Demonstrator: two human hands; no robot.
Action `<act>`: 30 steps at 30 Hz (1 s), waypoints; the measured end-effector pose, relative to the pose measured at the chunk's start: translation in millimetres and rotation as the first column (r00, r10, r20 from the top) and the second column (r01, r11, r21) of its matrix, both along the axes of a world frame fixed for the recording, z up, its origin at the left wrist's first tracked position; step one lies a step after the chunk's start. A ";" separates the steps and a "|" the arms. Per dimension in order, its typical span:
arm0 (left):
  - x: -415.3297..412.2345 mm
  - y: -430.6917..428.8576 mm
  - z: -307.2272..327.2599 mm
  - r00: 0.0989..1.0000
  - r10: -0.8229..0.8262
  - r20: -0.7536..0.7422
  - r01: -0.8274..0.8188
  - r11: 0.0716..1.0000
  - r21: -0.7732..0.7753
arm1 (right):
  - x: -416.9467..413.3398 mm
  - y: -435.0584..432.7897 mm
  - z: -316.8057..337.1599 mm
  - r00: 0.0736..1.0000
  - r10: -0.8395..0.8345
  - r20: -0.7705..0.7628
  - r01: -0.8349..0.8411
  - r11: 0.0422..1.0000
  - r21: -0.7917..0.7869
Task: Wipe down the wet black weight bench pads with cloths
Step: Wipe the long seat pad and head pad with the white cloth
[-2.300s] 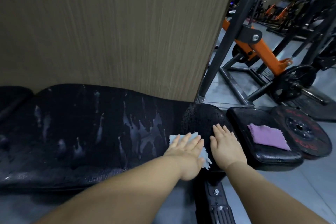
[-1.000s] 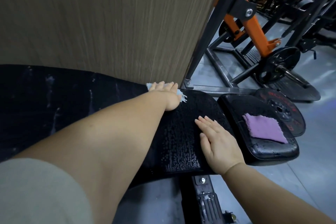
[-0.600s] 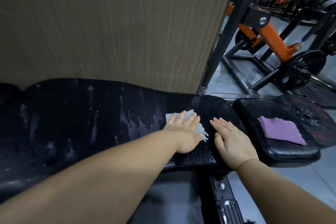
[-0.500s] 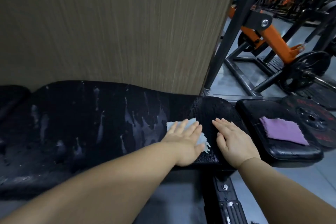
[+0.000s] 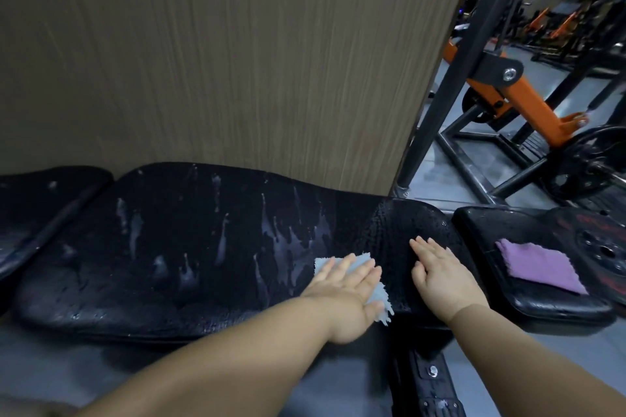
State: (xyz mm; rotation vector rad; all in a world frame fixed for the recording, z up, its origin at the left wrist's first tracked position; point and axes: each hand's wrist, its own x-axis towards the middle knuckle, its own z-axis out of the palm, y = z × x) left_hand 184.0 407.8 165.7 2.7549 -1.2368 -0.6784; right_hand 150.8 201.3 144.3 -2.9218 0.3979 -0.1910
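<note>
Blue cloth (image 5: 380,297) lies flat under the left hand (image 5: 343,294), on the pad (image 5: 203,247).

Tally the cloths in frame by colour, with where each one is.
Light blue cloth: 1, pressed flat under the left hand
Purple cloth: 1, lying on the small pad at right
Total: 2 cloths
</note>
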 end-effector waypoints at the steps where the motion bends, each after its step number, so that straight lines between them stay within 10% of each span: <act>1: 4.5 -2.4 0.2 1.000 0.015 -0.007 -0.015 1.000 -0.007 | 1.3 2.7 -0.6 1.000 -0.021 -0.006 0.021 1.000 0.007; 30: 204.9 -67.9 2.5 0.978 0.211 0.000 -0.211 0.977 -0.022 | 6.4 8.6 -15.9 0.984 -0.110 0.137 0.112 0.994 -0.007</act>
